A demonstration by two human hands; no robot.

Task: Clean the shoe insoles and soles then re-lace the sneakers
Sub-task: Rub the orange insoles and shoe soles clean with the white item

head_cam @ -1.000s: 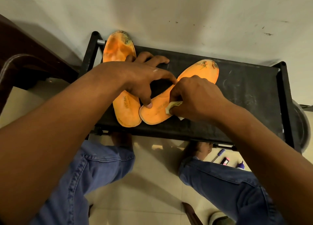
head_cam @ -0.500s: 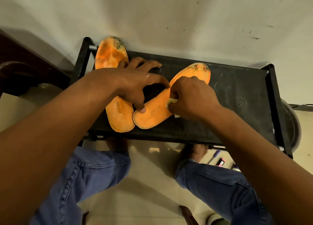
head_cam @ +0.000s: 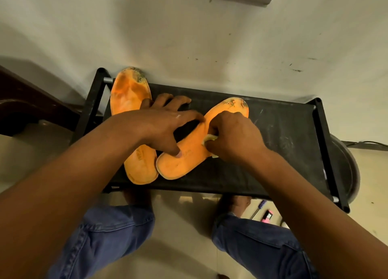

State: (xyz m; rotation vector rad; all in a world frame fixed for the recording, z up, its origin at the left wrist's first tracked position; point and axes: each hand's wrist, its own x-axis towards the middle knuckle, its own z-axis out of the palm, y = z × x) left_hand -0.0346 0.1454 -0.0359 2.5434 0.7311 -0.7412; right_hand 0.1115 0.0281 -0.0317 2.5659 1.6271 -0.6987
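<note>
Two orange insoles lie on a black fabric-topped rack (head_cam: 273, 153). The left insole (head_cam: 130, 98) points away from me, its toe end dirty. The right insole (head_cam: 184, 161) lies slanted, toe toward the back right, heel against the left one. My left hand (head_cam: 159, 123) spreads over both, thumb pressing the right insole's heel area and fingers resting on the rack. My right hand (head_cam: 233, 136) grips a small pale cloth (head_cam: 210, 139) and presses it on the middle of the right insole. No sneakers or laces are in view.
The rack stands against a pale wall. A dark wooden piece (head_cam: 25, 111) sits at left and a round dark object (head_cam: 346, 169) at right. On the tiled floor under the rack lie a pen-like tool (head_cam: 259, 208) and a pink item (head_cam: 267, 215). My jeans-clad knees are below.
My right hand with the cloth has slid along the right insole toward its toe end. The left hand keeps holding the insole down. The camera view tilted upward.
</note>
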